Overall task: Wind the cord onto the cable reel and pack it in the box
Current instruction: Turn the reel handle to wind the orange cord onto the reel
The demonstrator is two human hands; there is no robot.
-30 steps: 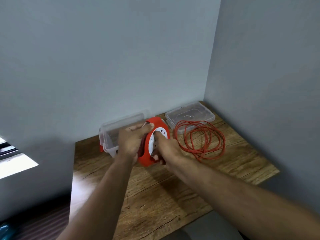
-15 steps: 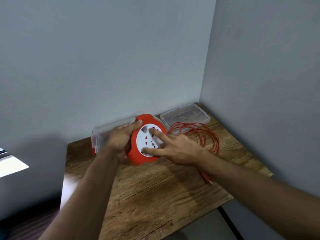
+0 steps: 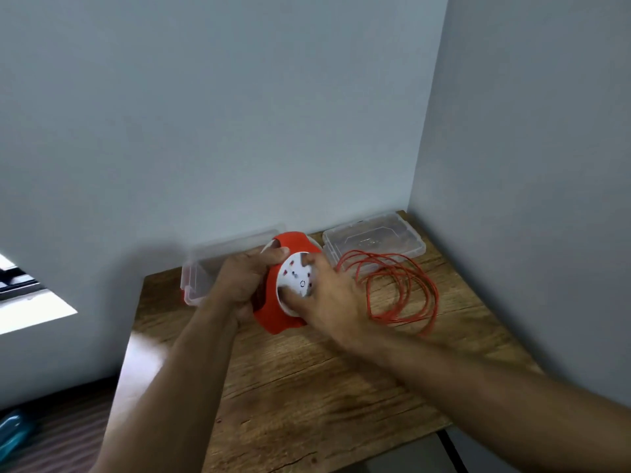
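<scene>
While the left hand (image 3: 244, 285) grips the reel's (image 3: 283, 285) red rim and right hand (image 3: 333, 295) fingers press its white face, the cord (image 3: 399, 288) sprawls floppy near the tabletop's (image 3: 307, 387) far right corner, so probably tangle-prone.

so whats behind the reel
Behind the cable reel the clear box stands against the wall, open. What shows of its inside looks empty; the left hand and the reel cover the rest.
</scene>
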